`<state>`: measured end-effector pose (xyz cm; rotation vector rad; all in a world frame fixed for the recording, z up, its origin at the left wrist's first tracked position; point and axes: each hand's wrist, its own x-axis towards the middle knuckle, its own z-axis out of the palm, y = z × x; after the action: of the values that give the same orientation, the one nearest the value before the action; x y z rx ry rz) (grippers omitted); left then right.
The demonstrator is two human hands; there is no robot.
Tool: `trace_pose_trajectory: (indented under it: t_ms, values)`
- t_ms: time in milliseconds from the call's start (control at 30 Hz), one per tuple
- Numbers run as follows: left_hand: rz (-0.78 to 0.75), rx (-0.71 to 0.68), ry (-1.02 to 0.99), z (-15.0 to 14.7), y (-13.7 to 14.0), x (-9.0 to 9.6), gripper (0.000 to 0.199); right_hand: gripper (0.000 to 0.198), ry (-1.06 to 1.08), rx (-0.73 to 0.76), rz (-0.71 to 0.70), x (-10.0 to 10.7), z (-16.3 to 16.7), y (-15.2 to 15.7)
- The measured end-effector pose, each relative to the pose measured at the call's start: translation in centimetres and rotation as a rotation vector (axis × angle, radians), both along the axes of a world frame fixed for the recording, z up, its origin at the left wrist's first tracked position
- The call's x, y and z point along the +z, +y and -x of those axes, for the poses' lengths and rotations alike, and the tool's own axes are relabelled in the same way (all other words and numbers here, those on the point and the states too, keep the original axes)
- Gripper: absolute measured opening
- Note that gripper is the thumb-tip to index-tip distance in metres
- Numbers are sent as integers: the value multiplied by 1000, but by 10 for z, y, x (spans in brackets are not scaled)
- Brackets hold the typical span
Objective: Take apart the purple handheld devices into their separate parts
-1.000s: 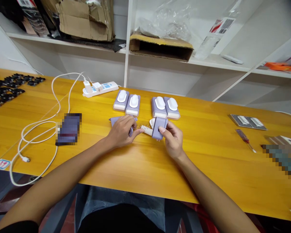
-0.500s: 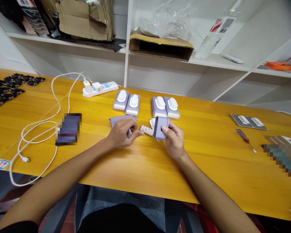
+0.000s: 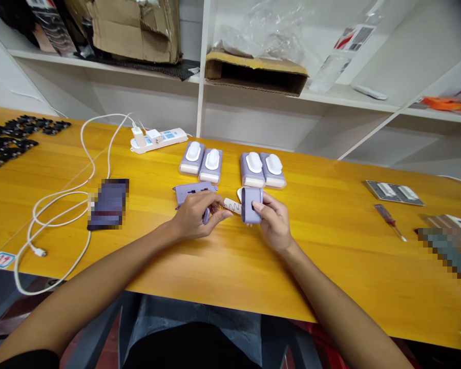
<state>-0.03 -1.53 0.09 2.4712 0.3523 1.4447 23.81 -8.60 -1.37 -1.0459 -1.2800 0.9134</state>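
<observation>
My right hand (image 3: 275, 221) grips a short lavender plastic housing (image 3: 249, 212), its dark opening facing left. A white piece with a thin coiled spring (image 3: 233, 206) juts from the housing's left side. My left hand (image 3: 194, 214) is closed by the spring's free end, with a small rounded lavender piece (image 3: 206, 216) between its fingers. Whether these fingers also pinch the spring is hard to make out. Behind the left hand lies a lavender shell (image 3: 184, 191) with dark slots, partly covered by it. Several lavender units with white tops, such as this one (image 3: 254, 163), stand in two pairs behind.
A white power strip (image 3: 159, 140) with plugs and a long white cable (image 3: 34, 220) lie to the left, beside a blurred-out dark object (image 3: 109, 205). Black small parts (image 3: 7, 146) sit far left. To the right are a screwdriver (image 3: 388, 218) and a grey plate (image 3: 394, 193) with white pieces.
The housing in my right hand has shifted slightly left and down, turning a little. My left thumb has moved slightly right, and more of the slotted shell behind that hand shows.
</observation>
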Motion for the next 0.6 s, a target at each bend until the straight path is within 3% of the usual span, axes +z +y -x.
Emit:
trace_pose_trajectory:
  t_ms: [167, 333, 600]
  values:
    - [-8, 32, -66, -2, -3, -2, 16, 37, 123, -8, 29, 9, 7, 0]
    - [-39, 13, -77, -4, -3, -3, 32, 33, 210, 43, 104, 12, 10, 0]
    - [-92, 46, -31, -5, 0, -5, 23, 37, 185, 60, 123, 12, 11, 0]
